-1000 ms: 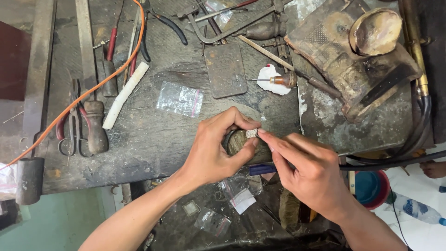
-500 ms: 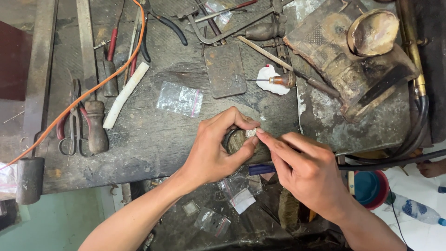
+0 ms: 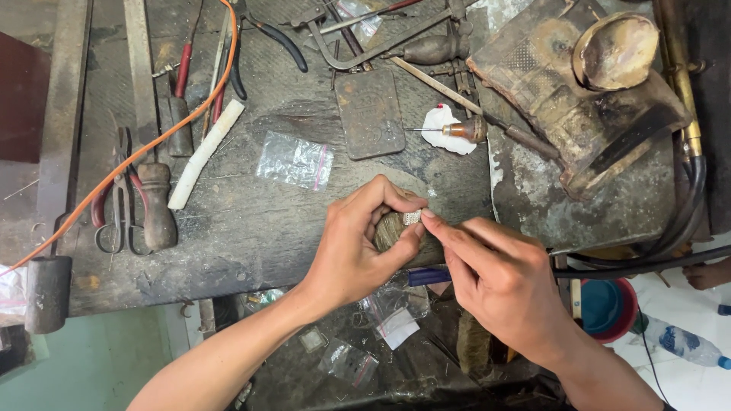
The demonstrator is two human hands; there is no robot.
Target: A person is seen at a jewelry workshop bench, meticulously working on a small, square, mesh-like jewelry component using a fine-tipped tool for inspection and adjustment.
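My left hand [image 3: 358, 247] pinches a small silver jewellery piece [image 3: 412, 218] between thumb and forefinger, against a rounded wooden peg [image 3: 390, 228] at the front edge of the dark workbench [image 3: 251, 236]. My right hand [image 3: 499, 281] comes in from the lower right. Its forefinger tip touches the silver piece from the right. A blue-handled tool [image 3: 428, 275] shows under the right hand; whether that hand grips it is hidden.
Small clear plastic bag [image 3: 295, 160], flat metal plate [image 3: 370, 113], wooden-handled pick [image 3: 457, 129] on a white scrap, scissors [image 3: 118, 213], pliers, white stick [image 3: 204, 154], orange cable [image 3: 152, 144], a worn block with a bowl [image 3: 609, 53] at right, black hoses [image 3: 685, 221], more bags below the bench.
Both hands stay at the peg; the fingers shift only slightly around the silver piece.
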